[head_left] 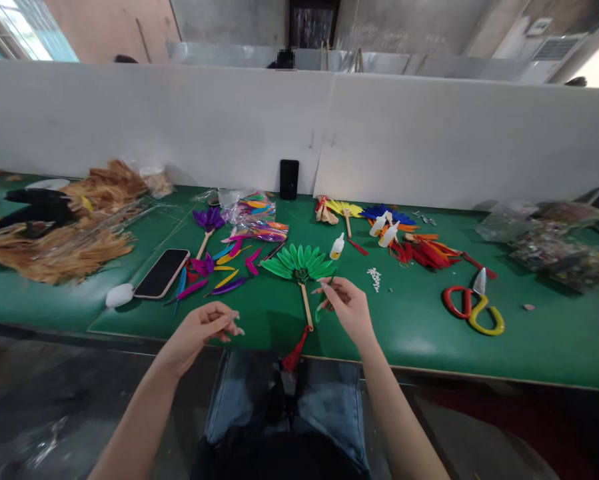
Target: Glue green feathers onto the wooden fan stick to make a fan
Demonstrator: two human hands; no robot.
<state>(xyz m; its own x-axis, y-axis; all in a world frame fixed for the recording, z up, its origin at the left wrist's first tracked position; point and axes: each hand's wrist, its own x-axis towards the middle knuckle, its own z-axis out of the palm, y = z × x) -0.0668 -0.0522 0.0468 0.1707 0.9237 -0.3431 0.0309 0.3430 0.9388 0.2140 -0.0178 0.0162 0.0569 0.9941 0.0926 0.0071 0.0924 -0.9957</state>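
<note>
A green feather fan (300,263) lies on the table in front of me, its wooden handle (306,307) toward me. From the handle's end a red tassel (294,355) hangs over the table edge. Just right of the handle, my right hand (346,308) is closed in a pinch on a small green feather (318,312), whose upper part is mostly hidden by the fingers. My left hand (204,328) hovers near the table's front edge, left of the fan, its fingers loosely curled and apart with nothing visible in them.
Loose coloured feathers (224,288), a purple fan (208,220) and a phone (162,274) lie left. Behind stand a glue bottle (337,247) and a yellow fan (346,208). White beads (374,279), red feathers (429,253) and scissors (472,303) lie right. A white partition (179,127) borders the back.
</note>
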